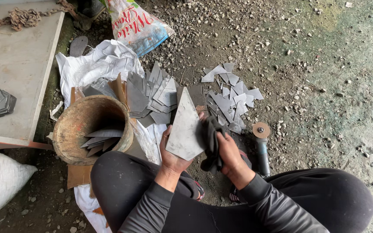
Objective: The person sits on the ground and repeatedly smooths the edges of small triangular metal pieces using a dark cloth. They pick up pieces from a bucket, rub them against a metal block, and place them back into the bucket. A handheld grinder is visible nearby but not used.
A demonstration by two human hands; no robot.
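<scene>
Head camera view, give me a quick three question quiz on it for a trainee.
1. True or false: the left hand holds a pointed metal plate.
2. What does the right hand grip? A) dark cloth B) hammer C) chain
3. Where do the cut metal pieces left of the hands sit?

Key
1. True.
2. A, the dark cloth, touching the plate's edge.
3. Inside the rusty bucket; further piles lie on the gravel ground.

Bucket [92, 129] left of metal plate [185, 127], grinder [262, 144] right
</scene>
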